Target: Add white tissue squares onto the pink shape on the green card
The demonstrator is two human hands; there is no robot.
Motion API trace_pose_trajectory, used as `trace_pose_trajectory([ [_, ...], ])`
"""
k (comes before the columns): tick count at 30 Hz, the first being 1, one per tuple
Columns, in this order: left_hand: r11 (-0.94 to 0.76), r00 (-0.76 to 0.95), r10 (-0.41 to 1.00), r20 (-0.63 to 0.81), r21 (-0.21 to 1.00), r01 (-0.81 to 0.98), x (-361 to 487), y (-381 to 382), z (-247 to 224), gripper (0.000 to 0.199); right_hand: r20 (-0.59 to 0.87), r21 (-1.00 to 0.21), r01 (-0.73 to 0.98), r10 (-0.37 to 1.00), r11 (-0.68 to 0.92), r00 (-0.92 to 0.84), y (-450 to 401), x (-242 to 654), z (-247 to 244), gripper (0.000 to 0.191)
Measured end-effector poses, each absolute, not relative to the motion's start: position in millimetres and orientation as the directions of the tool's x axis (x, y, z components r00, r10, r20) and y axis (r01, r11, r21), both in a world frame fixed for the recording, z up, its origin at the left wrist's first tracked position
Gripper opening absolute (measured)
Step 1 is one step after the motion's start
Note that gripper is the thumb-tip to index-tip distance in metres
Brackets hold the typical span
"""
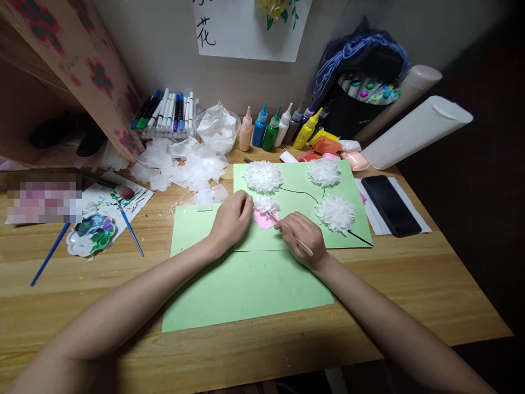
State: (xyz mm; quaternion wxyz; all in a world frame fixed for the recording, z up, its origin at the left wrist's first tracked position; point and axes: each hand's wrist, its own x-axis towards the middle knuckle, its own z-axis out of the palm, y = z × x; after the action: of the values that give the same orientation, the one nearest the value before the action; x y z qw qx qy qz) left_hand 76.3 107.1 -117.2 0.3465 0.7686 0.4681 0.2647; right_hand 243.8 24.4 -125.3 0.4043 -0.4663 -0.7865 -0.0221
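A pink paper disc (pixel 264 220), partly covered with white tissue petals (pixel 266 204), lies on the green sheet (pixel 293 164) between my hands. My right hand (pixel 303 235) is closed round a thin wooden stick (pixel 304 248), whose tip meets the front edge of the petals. Beside the disc on its left, my left hand (pixel 232 216) has its fingers curled together; the fingertips are partly hidden, so what they pinch cannot be made out. Three finished-looking white tissue flowers (pixel 262 177) sit on the same sheet, with black stem lines running from them.
Loose tissue squares (pixel 197 169) lie behind my left hand, near a clear bowl (pixel 238 134) of tissue. Paint bottles (pixel 272 131) and markers (pixel 168 112) line the wall. A paint palette (pixel 84 241) is at left; a phone (pixel 391 205) lies at right. Another green sheet (pixel 246 290) is underneath.
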Motion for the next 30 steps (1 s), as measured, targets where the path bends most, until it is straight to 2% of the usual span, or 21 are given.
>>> trace_pose_trajectory([
  [5, -0.317, 0.414, 0.908, 0.060, 0.743, 0.589, 77, 109, -118, 0.027, 0.618, -0.392, 0.797, 0.774, 0.459, -0.141, 31, 238, -121, 0.029],
  [10, -0.354, 0.429, 0.900, 0.070, 0.692, 0.629, 78, 109, -118, 0.028, 0.433, -0.605, 0.762, 0.898, 0.229, 0.074, 49, 229, -102, 0.039],
  [14, -0.369, 0.441, 0.895, 0.070, 0.671, 0.643, 79, 109, -117, 0.028, 0.309, -0.693, 0.713, 0.937, 0.106, 0.161, 65, 227, -90, 0.045],
  [19, -0.384, 0.451, 0.890, 0.073, 0.655, 0.651, 78, 110, -117, 0.027, 0.257, -0.803, 0.588, 0.944, 0.090, 0.207, 62, 232, -90, 0.048],
  [24, -0.387, 0.451, 0.889, 0.082, 0.662, 0.642, 79, 107, -119, 0.027, 0.288, -0.896, 0.420, 0.909, 0.144, 0.302, 41, 240, -99, 0.043],
  [27, -0.343, 0.444, 0.895, 0.055, 0.722, 0.601, 76, 108, -116, 0.028, 0.360, -0.894, 0.384, 0.879, 0.230, 0.314, 32, 246, -107, 0.044],
  [30, -0.296, 0.430, 0.901, 0.050, 0.797, 0.527, 66, 121, -106, 0.030, 0.360, -0.929, 0.229, 0.860, 0.293, 0.361, 29, 249, -118, 0.045],
])
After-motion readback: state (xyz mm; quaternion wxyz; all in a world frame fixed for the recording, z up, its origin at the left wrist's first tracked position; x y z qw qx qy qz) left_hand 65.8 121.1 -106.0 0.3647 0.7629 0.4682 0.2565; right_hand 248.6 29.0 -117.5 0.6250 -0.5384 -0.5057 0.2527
